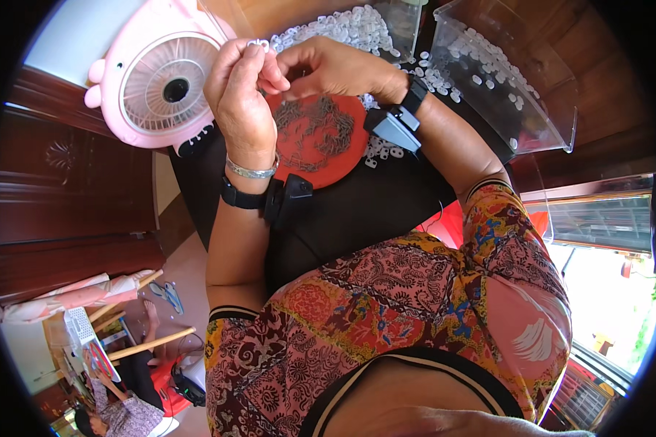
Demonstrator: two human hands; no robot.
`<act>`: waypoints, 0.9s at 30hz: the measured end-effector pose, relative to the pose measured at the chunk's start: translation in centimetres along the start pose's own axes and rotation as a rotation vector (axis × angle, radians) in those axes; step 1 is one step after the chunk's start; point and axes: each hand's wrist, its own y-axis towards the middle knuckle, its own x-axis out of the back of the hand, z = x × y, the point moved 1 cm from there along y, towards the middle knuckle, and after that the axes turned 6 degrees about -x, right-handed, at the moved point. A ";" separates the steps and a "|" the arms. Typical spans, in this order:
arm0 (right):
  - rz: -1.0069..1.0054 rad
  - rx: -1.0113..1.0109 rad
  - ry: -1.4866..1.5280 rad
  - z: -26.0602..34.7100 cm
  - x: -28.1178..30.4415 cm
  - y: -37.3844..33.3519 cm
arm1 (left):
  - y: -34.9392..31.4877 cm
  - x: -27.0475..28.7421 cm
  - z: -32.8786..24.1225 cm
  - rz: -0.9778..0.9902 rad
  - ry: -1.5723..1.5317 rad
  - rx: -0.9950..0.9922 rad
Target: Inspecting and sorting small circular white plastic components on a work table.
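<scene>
My left hand [242, 102] is raised above the table's far side, its fingers closed on a small white plastic piece with holes [258, 45]. Close against it, my right hand [342, 67] has thumb and fingers pinched together; whatever they hold is too small or hidden to make out. Below both hands lies a round red tray [324, 177], partly covered by many thin, small metal pieces [317, 131]. A heap of white plastic pieces [342, 29] spreads behind my hands, and more lie loose beside the tray, under my right wrist.
A clear plastic bin [543, 120] holding white pieces lies at the right; another clear container [402, 25] stands at the back. A pink fan [173, 91] is close to my left hand. The black tabletop [335, 218] reaches toward me. Another person [135, 416] sits at lower left.
</scene>
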 end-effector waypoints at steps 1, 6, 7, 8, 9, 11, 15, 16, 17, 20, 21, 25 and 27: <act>0.000 0.001 0.061 0.6 0.7 -0.2 | 0.0 0.1 0.1 -0.002 0.012 0.015; -0.151 0.060 0.224 2.3 2.7 -1.1 | -0.3 -0.1 0.1 0.032 0.101 0.070; -0.187 0.060 0.234 2.8 2.7 -1.3 | -0.3 0.0 0.2 0.055 0.128 0.069; -0.223 0.060 0.244 3.2 2.8 -1.5 | -0.3 0.2 0.3 0.077 0.155 0.069; -0.226 0.084 0.252 3.3 2.9 -1.5 | -0.3 0.3 0.5 0.111 0.157 0.090; -0.250 0.086 0.183 3.2 2.8 -1.4 | -0.3 0.2 0.7 0.185 0.161 0.063; -0.245 0.120 0.103 3.3 2.4 -1.3 | -0.4 0.4 1.0 0.206 0.157 0.086; -0.269 0.133 0.036 3.6 2.3 -1.4 | -0.4 0.4 0.9 0.171 0.160 0.107; -0.271 0.135 0.036 3.9 2.1 -1.5 | -0.3 0.4 0.8 0.174 0.161 0.106; -0.319 0.168 -0.113 4.5 1.6 -1.8 | -0.3 0.6 0.8 0.151 0.162 0.111; -0.332 0.176 -0.167 4.8 1.5 -1.9 | -0.3 0.6 0.7 0.137 0.134 0.115; -0.326 0.177 -0.189 5.1 1.4 -1.8 | -0.1 0.5 0.1 0.088 0.020 0.135; -0.314 0.183 -0.143 4.9 1.3 -1.7 | 0.0 0.6 0.0 0.091 -0.045 0.171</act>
